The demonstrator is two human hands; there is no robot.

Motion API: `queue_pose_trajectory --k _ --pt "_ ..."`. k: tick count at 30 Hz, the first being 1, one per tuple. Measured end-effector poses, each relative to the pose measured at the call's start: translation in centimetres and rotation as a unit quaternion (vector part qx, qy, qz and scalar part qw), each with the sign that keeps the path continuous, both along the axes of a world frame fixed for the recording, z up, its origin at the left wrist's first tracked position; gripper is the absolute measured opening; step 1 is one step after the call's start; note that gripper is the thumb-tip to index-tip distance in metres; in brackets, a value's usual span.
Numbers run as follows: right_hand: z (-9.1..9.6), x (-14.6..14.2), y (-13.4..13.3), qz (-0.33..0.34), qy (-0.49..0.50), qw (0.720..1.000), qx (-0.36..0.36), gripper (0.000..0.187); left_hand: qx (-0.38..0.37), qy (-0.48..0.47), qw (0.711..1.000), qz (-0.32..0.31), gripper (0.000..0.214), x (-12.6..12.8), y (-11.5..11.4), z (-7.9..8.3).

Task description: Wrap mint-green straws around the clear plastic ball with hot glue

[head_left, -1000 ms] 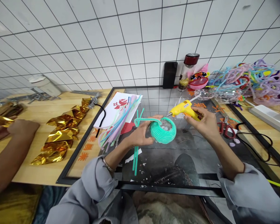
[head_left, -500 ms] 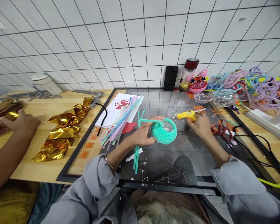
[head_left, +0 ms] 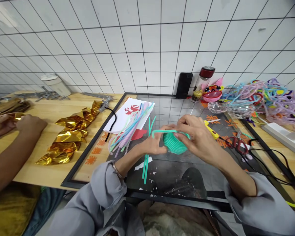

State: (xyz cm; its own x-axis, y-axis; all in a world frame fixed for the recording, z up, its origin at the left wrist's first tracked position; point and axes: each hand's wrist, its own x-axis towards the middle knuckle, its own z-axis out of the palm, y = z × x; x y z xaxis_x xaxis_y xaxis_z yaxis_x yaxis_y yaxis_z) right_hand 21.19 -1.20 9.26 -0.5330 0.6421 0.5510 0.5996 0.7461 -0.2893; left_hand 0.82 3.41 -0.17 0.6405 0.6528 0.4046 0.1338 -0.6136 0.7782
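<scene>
My left hand (head_left: 155, 144) grips the left side of a round green ball wrapped in coiled pipe cleaner (head_left: 175, 144). A loose green pipe cleaner end (head_left: 159, 131) arches across its top and bends down on the left. From the right, my right hand (head_left: 196, 137) pinches this strand against the ball's upper edge. The yellow glue gun (head_left: 212, 130) lies on the glass behind my right hand, which partly hides it. Several straight green pipe cleaners (head_left: 145, 167) lie on the glass beside my left hand.
Pastel pipe cleaners (head_left: 130, 127) lie over a white paper (head_left: 117, 118). Red scissors (head_left: 238, 144) and black cords are at right, before a power strip (head_left: 285, 139). A phone (head_left: 184, 86) and bottle (head_left: 203, 83) stand by the wall. A co-worker's hands (head_left: 30, 124) handle gold foil at left.
My right hand has let go of the glue gun, leaving it on the glass, and moved left to the ball, where it now pinches the green strand. The view has shifted slightly.
</scene>
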Motion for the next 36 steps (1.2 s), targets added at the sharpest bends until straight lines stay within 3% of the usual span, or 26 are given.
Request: queue_pose_trajectory --k 5,11,30,36 --pt "-1.7 2.0 1.3 -0.006 0.124 0.989 -0.079 0.017 0.008 -0.032 0.999 -0.037 0.075 0.0 0.3 -0.2" --pt "-3.6 2.8 0.4 -0.020 0.205 0.970 -0.127 0.012 0.004 -0.054 0.997 -0.052 0.073 0.2 0.4 -0.1" --pt "-5.1 2.6 -0.2 0.030 0.209 0.973 -0.090 0.018 0.024 -0.055 0.996 -0.063 0.072 0.1 0.2 0.0" --pt "-5.6 2.8 0.0 0.061 0.186 0.980 -0.037 0.024 0.032 -0.058 0.996 -0.068 0.071 0.2 0.2 0.0"
